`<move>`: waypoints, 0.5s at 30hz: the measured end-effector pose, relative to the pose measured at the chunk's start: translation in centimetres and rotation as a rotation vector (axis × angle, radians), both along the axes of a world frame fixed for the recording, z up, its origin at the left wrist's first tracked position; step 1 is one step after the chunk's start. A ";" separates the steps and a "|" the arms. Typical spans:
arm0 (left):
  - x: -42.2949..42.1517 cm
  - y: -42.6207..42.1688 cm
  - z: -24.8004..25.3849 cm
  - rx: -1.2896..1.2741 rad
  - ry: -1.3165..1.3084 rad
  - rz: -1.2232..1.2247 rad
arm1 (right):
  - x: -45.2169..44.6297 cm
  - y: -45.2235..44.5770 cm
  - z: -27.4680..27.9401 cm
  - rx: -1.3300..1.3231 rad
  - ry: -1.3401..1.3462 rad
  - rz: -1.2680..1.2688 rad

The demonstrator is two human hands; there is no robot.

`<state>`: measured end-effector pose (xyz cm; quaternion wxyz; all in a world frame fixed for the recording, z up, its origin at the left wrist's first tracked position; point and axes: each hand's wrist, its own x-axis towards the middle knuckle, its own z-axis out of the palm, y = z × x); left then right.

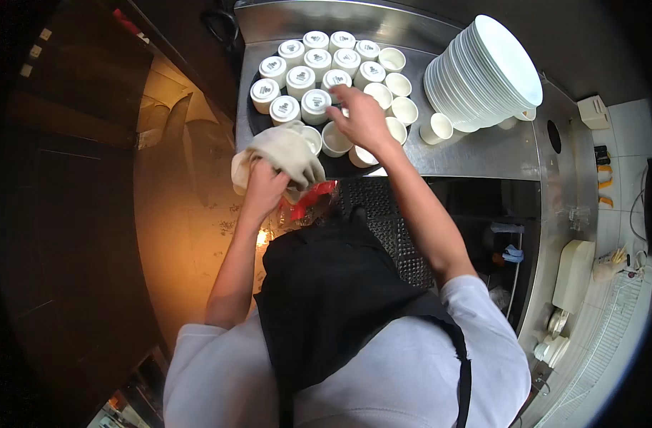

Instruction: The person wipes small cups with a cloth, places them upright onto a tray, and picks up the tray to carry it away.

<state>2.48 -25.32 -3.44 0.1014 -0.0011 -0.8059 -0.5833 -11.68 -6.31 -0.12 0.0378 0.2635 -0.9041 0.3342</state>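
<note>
My left hand (265, 184) is closed on a pale cloth (277, 153), bunched up at the front left edge of a dark round tray (258, 123). Whether the cloth covers or wraps a cup, I cannot tell. My right hand (362, 118) is over the middle of the tray with thumb and fingers apart. Its fingertips are at the side of an upside-down white cup (337, 77); contact is unclear. Several white cups stand bottom up with dark marks on their bases, such as one cup (316, 102). Others stand mouth up, among them a cup (335, 140) near the front.
A tall stack of white plates (476, 78) leans on the steel counter (483, 153) at the right. One white cup (436, 129) stands in front of it. Below the counter are a dark rubber mat (383, 214) and an open shelf (483, 207). A dark wall is on the left.
</note>
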 end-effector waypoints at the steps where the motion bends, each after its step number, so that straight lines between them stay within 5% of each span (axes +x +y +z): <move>1: 1.2 -0.7 0.3 0.191 -0.049 0.006 | -0.8 -1.5 -0.6 0.149 0.069 -0.011; 5: 8.1 -4.2 1.9 0.524 0.026 0.054 | -2.5 -5.5 -1.6 0.624 -0.002 -0.055; 10: 10.4 -3.2 -0.3 0.759 -0.102 0.122 | -3.5 -7.1 -2.7 0.672 0.034 -0.010; 15: 10.0 -3.5 -1.7 0.685 -0.141 0.114 | -3.8 -6.3 -0.2 0.679 -0.050 -0.005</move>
